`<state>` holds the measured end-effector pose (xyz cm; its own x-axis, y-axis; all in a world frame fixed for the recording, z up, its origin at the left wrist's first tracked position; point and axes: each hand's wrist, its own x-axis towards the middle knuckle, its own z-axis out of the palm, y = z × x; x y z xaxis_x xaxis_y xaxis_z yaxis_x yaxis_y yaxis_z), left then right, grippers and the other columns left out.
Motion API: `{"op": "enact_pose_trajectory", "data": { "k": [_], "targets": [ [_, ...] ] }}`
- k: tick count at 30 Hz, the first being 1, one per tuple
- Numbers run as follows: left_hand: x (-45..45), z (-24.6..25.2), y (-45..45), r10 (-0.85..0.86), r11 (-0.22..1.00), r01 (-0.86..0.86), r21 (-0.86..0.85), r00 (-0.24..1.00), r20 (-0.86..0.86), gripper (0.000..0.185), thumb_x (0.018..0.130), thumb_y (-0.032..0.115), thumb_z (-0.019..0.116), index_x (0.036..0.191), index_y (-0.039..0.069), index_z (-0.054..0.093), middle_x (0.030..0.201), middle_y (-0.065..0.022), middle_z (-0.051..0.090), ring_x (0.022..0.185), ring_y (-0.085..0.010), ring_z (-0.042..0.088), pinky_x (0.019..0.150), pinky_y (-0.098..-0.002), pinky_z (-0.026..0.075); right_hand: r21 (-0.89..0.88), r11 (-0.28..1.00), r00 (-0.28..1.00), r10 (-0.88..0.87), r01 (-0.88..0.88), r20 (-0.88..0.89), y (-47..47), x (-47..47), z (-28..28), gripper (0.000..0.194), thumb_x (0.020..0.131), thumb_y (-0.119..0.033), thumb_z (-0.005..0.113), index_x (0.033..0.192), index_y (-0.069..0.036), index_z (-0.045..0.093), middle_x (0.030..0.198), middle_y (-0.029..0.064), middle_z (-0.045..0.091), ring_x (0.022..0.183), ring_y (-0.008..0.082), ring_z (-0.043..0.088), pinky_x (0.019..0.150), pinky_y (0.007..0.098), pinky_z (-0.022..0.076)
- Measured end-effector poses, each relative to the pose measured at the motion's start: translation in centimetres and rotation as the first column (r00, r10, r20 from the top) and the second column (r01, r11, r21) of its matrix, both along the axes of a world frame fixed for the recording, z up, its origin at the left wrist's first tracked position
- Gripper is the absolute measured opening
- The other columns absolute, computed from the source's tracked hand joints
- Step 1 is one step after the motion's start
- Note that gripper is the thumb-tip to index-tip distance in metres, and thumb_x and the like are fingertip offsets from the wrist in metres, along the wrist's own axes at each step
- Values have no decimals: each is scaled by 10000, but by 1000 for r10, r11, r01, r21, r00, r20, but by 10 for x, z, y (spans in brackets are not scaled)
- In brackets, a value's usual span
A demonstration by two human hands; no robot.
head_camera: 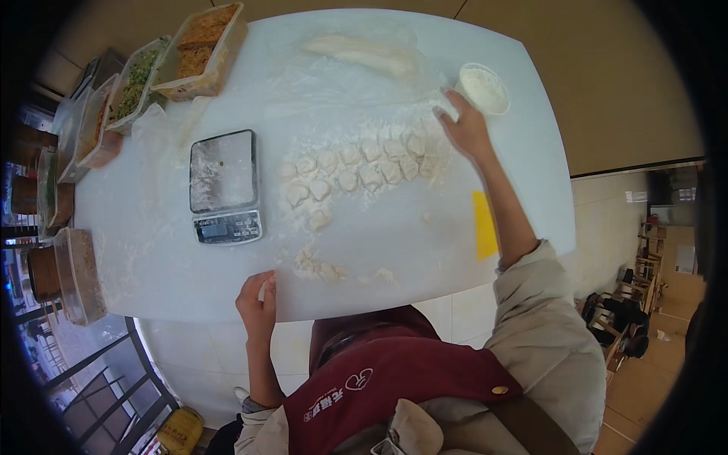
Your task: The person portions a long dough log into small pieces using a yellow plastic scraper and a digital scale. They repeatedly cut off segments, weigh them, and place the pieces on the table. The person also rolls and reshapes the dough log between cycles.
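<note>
My right hand [467, 128] is stretched across the white table [387, 233], fingers apart, beside a white tub of flour [483, 89]. Just left of it, flour-dusted dough pieces [371, 149] lie in rough rows, with one piece [319, 219] set apart nearer me. Close to the table's front edge is my left hand [257, 301], thumb and fingers curled near one another; whether anything small sits between them is unclear. Dough scraps [318, 266] lie to its right. A digital kitchen scale [223, 170] with a flour-dusted plate stands beyond my left hand.
A long dough strip [364, 54] lies at the back, seemingly under clear plastic film. Plastic tubs line the left side, holding an orange-brown filling [205, 40], chopped greens [136, 82] and other food. A yellow card [485, 226] lies beneath my right forearm.
</note>
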<state>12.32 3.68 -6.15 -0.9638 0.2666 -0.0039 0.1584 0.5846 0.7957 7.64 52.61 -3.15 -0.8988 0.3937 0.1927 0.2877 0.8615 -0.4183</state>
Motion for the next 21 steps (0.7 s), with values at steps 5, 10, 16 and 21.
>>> {"op": "enact_pose_trajectory", "data": {
  "k": [5,10,16,21],
  "targets": [
    [3,4,2,55,998,-55,-11,998,18,134,901,94,620,963,1,694,905,-137,693,814,-237,672,755,-316,525,228,972,994,38,-61,104,-80,-6,-78,632,961,-327,467,1469,-6,273,1533,183,284,1428,337,243,1156,526,140],
    [7,4,0,103,993,-106,61,994,37,152,915,91,609,1009,2,689,916,-115,700,833,-206,673,758,-311,528,225,960,983,142,-165,118,-107,-22,-77,648,978,-357,412,1484,6,231,1547,190,248,1447,320,204,1170,516,105],
    [5,6,-13,174,980,-177,93,984,41,176,918,78,604,1060,2,674,945,-112,695,854,-194,672,777,-297,530,110,952,958,285,-286,27,-161,-37,-75,681,990,-384,397,1502,3,168,1563,183,209,1461,305,163,1174,505,104],
    [3,9,-29,211,973,-218,74,973,90,179,922,64,591,1068,-9,665,949,-126,694,866,-194,673,777,-301,535,28,955,954,294,-296,58,-198,-51,-80,674,978,-390,421,1486,3,216,1552,186,238,1450,309,197,1173,515,115]
  ]
}}
